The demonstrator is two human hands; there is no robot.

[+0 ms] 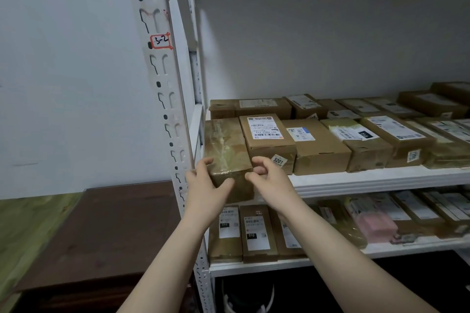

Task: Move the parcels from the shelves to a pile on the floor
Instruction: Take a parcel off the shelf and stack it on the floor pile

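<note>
A tape-wrapped brown parcel (225,150) sticks out over the front edge of the upper shelf (368,180) at its left end. My left hand (203,185) grips its front left corner, thumb across the front face. My right hand (269,178) curls round its front right corner, fingers between it and the labelled parcel (267,134) marked 5201 beside it. Several more brown parcels (376,140) fill the shelf to the right and behind.
A white slotted upright (167,109) tagged "3-2" stands just left of my hands. The lower shelf (254,264) holds several labelled parcels and a pink packet (376,226). A dark brown board (106,231) lies on the floor at left, against the white wall.
</note>
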